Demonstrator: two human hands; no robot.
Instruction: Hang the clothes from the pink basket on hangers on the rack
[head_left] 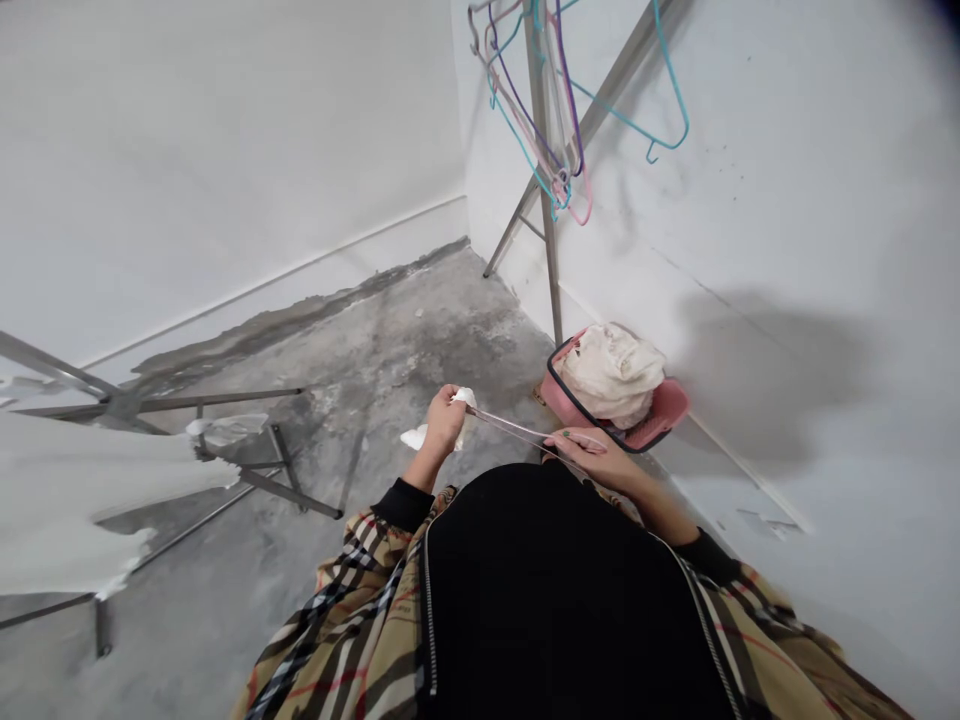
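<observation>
My left hand [446,418] is closed on a small white cloth [465,397] and one end of a thin, pale pink clothes hanger [510,425]. Part of the cloth hangs below that hand. The hanger runs across to the right, where my right hand [589,452] grips its other end, fingers wrapped round it. Just beyond my right hand stands a pink basket [675,408] with a dark rim. Off-white crumpled laundry [611,370] is heaped in it.
Several coloured hangers [536,120] hang from a metal rack [551,260] against the right wall. At left, white fabric [60,500] drapes over another folding rack, whose legs [292,485] reach out over the grey concrete floor [405,330].
</observation>
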